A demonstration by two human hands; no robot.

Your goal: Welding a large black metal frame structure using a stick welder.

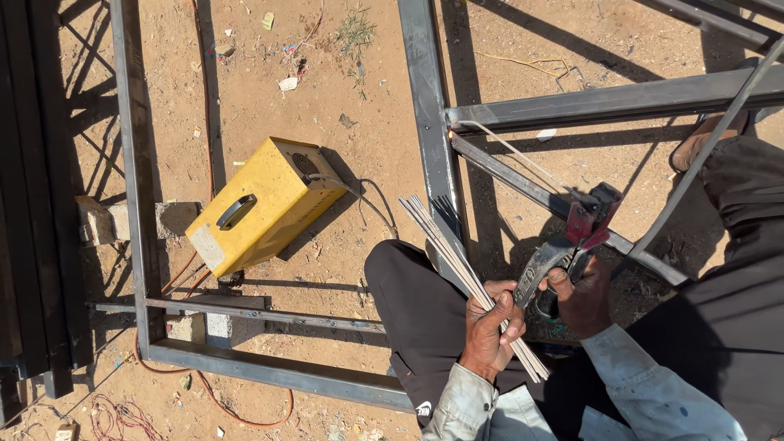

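My left hand (488, 329) grips a bundle of several thin grey welding rods (454, 249) that fans up and to the left. My right hand (581, 298) holds the handle of a red and black electrode holder (590, 219). A single pale rod (513, 152) is clamped in its jaws, with its tip touching the joint where a diagonal steel bar (523, 184) meets the upright tube of the steel frame (425, 98). I crouch, my dark-trousered knee (408, 294) beside the frame.
A yellow welding machine (265, 204) sits on sandy ground inside the frame, with a black cable (371, 200) and an orange cable (245, 420). Concrete blocks (175, 219) prop the left frame tube (135, 163). Dark steel bars (28, 204) lie at far left. A shoe (702, 139) shows upper right.
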